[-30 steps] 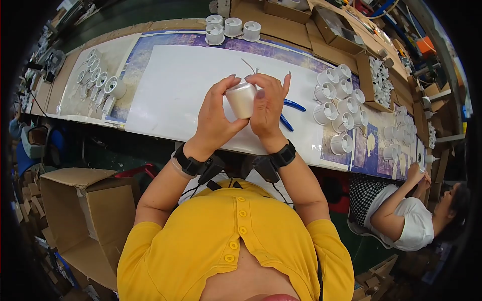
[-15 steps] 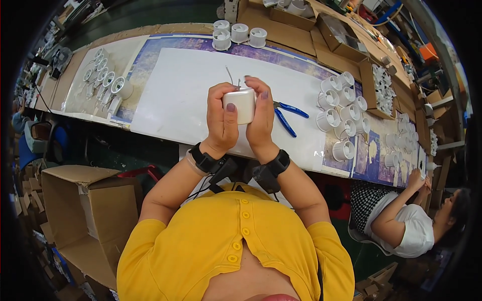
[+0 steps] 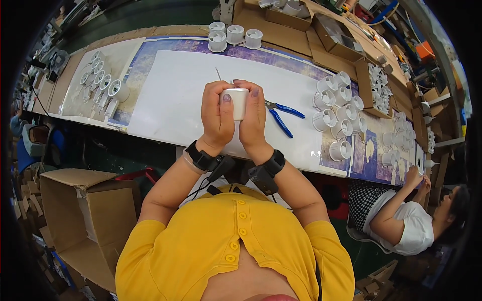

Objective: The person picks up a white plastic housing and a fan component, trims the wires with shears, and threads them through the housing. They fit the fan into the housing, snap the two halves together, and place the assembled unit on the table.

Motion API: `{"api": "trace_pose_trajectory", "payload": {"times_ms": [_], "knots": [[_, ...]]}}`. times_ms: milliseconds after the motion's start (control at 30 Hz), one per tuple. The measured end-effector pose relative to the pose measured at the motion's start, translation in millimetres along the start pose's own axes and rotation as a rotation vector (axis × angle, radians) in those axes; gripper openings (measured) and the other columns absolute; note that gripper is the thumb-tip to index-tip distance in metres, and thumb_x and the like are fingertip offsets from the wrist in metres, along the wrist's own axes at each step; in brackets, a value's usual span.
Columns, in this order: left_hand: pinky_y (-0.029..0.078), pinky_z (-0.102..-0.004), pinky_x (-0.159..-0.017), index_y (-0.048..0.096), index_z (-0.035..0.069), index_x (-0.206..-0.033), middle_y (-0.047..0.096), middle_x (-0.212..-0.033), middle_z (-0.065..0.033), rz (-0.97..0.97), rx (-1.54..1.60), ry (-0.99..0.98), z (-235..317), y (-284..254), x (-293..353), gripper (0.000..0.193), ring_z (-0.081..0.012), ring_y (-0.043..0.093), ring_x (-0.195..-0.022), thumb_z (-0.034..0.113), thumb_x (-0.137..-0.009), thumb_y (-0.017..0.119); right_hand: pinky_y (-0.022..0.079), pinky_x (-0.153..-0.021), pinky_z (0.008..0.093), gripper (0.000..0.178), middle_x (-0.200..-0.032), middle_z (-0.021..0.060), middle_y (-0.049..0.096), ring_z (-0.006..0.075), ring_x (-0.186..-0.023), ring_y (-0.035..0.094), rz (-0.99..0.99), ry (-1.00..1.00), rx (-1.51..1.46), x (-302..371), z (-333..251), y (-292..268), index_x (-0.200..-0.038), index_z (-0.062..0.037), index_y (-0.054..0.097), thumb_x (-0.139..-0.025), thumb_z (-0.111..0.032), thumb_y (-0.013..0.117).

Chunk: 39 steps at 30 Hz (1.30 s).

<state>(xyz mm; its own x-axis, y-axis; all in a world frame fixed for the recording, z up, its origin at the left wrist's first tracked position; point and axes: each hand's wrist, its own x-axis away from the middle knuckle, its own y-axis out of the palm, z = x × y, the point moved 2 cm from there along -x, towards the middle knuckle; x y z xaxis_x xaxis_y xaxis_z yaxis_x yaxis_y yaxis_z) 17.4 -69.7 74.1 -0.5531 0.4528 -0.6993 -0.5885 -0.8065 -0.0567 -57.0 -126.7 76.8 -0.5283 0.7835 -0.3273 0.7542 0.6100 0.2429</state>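
Observation:
Between my two hands, above the white sheet (image 3: 170, 95) on the bench, I hold a white plastic housing (image 3: 235, 103) with rounded corners. My left hand (image 3: 217, 113) wraps its left side, thumb on the near face. From the right, my right hand (image 3: 252, 113) presses the other side, its fingers curling over the far edge. A thin grey wire (image 3: 218, 73) sticks up beyond my left fingers. What my fingertips do behind the housing is hidden. Blue-handled pliers (image 3: 281, 113) lie on the sheet just right of my right hand.
Several white round fan units (image 3: 325, 119) stand at the right, more (image 3: 235, 35) at the far edge, and a row (image 3: 105, 83) at the left. A cardboard box (image 3: 374, 95) holds small white parts. An open carton (image 3: 90, 210) stands lower left. A co-worker (image 3: 396, 215) sits at the right.
The housing is tilted differently, and its top edge now shows. My right fingers have closed down over the far side. The whole view has shifted slightly.

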Motion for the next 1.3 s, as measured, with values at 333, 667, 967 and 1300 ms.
{"api": "trace_pose_trajectory", "payload": {"times_ms": [333, 667, 967, 1300], "knots": [[0.031, -0.0372, -0.105, 0.031, 0.001, -0.138, 0.041, -0.136, -0.0151, 0.057, 0.134, -0.079, -5.9, -2.5, 1.7, 0.055, -0.0274, 0.041, -0.125, 0.031, -0.095, 0.048, 0.04, -0.101, 0.0353, 0.034, -0.128, 0.0118, 0.049, 0.0232, -0.116, 0.049, 0.196, 0.027, -0.454, -20.7, -0.5, -14.6, -0.122, -0.0046, 0.042, -0.099, -0.028, 0.036], [0.025, -0.0393, -0.112, 0.033, 0.008, -0.138, 0.034, -0.144, -0.0128, -0.054, 1.043, -0.647, 4.1, 17.4, 4.5, 0.064, -0.0259, 0.034, -0.133, 0.035, -0.086, 0.06, 0.033, -0.105, 0.0355, 0.034, -0.13, 0.0128, 0.047, 0.0218, -0.122, 0.044, -0.067, 0.101, -0.39, -3.2, -5.9, -6.4, -0.126, -0.0032, 0.04, -0.098, -0.021, 0.04], [0.035, -0.0362, -0.106, 0.044, 0.005, -0.118, 0.041, -0.139, -0.0128, 0.049, 1.017, -0.583, 11.2, 21.7, 3.2, 0.035, -0.0217, 0.043, -0.124, 0.013, -0.086, 0.056, 0.035, -0.102, 0.0336, 0.042, -0.126, 0.0121, 0.044, 0.0222, -0.119, 0.044, -0.043, -0.308, -0.015, 4.7, 8.5, -5.2, -0.126, -0.0034, 0.038, -0.093, -0.022, 0.054], [0.04, -0.0344, -0.1, 0.048, 0.003, -0.113, 0.05, -0.126, -0.0129, 0.046, 0.715, -0.484, 5.7, 24.2, 4.4, 0.033, -0.0203, 0.047, -0.118, 0.006, -0.083, 0.061, 0.038, -0.095, 0.031, 0.028, -0.116, 0.0097, 0.048, 0.0201, -0.106, 0.049, -0.029, -0.268, 0.071, -0.6, 7.4, -15.9, -0.116, -0.002, 0.045, -0.099, -0.024, 0.04]]}}
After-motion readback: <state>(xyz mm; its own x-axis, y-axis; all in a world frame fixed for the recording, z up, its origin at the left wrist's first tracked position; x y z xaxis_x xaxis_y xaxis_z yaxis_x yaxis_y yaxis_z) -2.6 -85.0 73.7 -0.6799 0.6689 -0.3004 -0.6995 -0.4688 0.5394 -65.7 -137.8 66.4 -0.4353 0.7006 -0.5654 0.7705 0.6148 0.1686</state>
